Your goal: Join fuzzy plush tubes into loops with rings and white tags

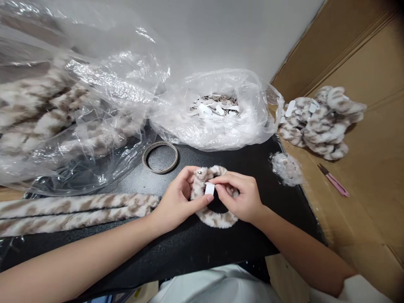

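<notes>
A white and brown furry strap [217, 220] curls into a ring above the black tabletop. Its left side sits in my left hand [179, 198], whose thumb presses on the lower end of a small white tag [209, 189]. The fingertips of my right hand [241, 194] are closed in a pinch at the tag's upper right edge, near the strap. At the top of the ring shows a small shiny metal piece [199, 172]. My fingers cover parts of the strap.
Two straight furry strips [72, 210] lie at left, beside a clear bag [104, 122] of furry pieces. Behind are an empty tape core [160, 158] and a plastic bag [202, 134] of white tags with metal parts. Furry loops [325, 122] and pink-handled snips [334, 181] rest on cardboard at right.
</notes>
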The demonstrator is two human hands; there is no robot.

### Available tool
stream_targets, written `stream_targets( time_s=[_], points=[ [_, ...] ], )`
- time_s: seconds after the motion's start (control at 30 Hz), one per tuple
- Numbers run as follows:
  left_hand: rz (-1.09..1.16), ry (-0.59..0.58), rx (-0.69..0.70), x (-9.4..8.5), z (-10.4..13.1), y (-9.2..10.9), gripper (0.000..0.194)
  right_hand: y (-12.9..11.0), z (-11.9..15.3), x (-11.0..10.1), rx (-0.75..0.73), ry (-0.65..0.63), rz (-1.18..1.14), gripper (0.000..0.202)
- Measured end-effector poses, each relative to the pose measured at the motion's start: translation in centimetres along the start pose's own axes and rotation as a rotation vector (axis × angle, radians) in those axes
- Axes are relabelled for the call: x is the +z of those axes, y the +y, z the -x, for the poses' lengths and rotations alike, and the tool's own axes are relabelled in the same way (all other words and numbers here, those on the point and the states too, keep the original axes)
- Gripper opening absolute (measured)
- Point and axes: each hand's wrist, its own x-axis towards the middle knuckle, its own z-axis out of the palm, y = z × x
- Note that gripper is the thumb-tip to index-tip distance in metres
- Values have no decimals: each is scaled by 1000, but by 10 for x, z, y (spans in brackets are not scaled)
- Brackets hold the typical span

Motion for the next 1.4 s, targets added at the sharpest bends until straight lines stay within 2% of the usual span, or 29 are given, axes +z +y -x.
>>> stream_targets(
  time_s=[0.17, 0.47, 0.63, 0.9, 1.4],
  points=[
    [30, 3, -16, 1, -1, -1, 39, -2, -2, -5, 112, 10, -35, 10],
    [59, 2, -30, 0, 1, -3, 39, -2, -3, -6, 116, -82, -63, 8],
    [60, 10, -38, 0, 0, -1, 39, -2, -3, -8, 111, -102, -87, 9],
    [46, 36, -80, 2, 1, 6, 34, -2, -5, -10, 94, -207, -116, 13],
    [146, -21, -68, 0, 0, 1, 37, 1, -4, -10, 36, -139, -97, 13]
  ],
)
